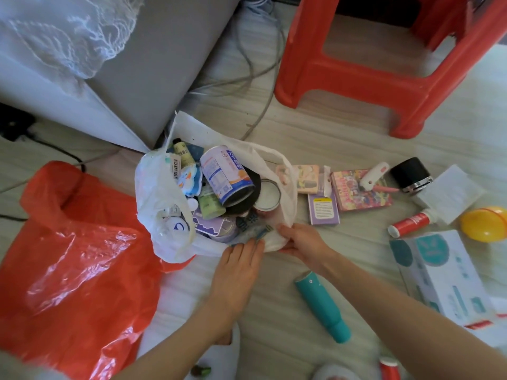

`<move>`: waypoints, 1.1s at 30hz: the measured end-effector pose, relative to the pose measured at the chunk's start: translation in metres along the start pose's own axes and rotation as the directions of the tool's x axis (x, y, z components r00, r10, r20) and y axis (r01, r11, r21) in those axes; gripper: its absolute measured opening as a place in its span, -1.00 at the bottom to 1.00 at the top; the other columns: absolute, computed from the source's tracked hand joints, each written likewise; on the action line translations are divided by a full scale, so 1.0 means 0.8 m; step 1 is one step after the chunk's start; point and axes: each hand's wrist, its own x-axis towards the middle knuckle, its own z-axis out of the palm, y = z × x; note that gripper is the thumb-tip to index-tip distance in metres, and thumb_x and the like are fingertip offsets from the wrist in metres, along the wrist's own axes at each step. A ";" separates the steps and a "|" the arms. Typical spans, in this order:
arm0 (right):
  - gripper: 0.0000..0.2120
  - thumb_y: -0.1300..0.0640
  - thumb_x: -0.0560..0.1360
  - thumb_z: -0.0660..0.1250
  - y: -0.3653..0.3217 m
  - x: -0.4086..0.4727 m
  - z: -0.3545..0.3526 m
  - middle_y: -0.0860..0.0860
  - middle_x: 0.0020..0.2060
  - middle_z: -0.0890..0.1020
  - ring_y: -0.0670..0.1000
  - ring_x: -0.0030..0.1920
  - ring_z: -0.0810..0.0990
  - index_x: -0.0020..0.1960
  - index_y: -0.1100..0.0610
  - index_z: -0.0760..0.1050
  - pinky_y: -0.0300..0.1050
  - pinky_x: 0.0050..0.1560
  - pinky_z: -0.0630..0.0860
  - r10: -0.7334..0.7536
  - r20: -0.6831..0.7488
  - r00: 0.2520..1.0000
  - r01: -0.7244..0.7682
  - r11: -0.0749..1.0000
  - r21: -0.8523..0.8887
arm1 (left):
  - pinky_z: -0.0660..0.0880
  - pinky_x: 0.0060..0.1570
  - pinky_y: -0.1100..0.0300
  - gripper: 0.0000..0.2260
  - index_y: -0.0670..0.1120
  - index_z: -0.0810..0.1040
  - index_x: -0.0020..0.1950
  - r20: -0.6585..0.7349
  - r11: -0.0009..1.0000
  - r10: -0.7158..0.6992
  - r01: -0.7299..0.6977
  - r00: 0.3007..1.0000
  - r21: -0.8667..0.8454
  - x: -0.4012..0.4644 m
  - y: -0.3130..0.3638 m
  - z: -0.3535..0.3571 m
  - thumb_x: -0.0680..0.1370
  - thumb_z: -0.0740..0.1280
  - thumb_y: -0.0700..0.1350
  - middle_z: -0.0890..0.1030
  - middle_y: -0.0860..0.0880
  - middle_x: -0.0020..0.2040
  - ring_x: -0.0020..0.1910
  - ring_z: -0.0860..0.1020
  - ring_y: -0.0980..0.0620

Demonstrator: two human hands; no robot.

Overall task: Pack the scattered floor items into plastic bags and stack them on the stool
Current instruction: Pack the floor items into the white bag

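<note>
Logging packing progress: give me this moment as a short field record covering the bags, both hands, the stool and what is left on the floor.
white bag: open on floor, crammed with cans, bottles and packets
red bag: lies flat left of the white bag
left hand: fingers straight, touching the white bag's near edge
right hand: gripping the white bag's near rim
stool: red; seat out of view
still on floor: teal bottle, yellow ball, white box, pink book
</note>
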 end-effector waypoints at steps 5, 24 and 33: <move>-0.83 0.20 0.50 0.32 0.005 -0.028 -0.030 0.10 -0.41 0.54 -0.06 -0.51 0.51 -0.24 0.19 0.42 -0.20 -0.42 0.56 -0.058 -0.132 0.990 0.037 0.987 -0.156 | 0.43 -0.28 0.11 -0.82 -0.06 0.53 -0.09 -0.011 0.997 0.055 -0.055 0.998 0.058 0.004 0.010 0.002 0.32 0.32 -0.20 0.55 -0.02 -0.33 -0.36 0.54 -0.04; -0.73 0.08 0.52 0.28 0.036 -0.093 -0.140 0.04 0.02 0.56 0.06 0.07 0.54 0.19 0.12 0.43 -0.06 0.07 0.47 -0.450 -0.049 0.892 0.103 0.308 -0.946 | 0.38 -0.04 0.14 -0.75 -0.11 0.45 0.04 -0.133 0.865 0.473 -0.487 0.871 -0.118 -0.010 0.088 -0.027 0.39 0.14 -0.24 0.61 -0.05 -0.10 -0.10 0.58 -0.04; -0.30 -0.04 0.33 0.47 0.072 -0.104 -0.267 0.29 0.25 0.42 0.32 0.19 0.43 0.31 0.29 0.31 0.18 0.11 0.42 -0.640 -0.404 0.654 -0.274 0.297 -0.915 | 0.43 -0.02 0.06 -0.78 0.00 0.64 -0.14 0.265 0.730 0.648 -0.681 0.714 0.050 0.034 0.124 0.057 0.30 0.25 -0.09 0.66 -0.04 -0.18 -0.21 0.62 -0.05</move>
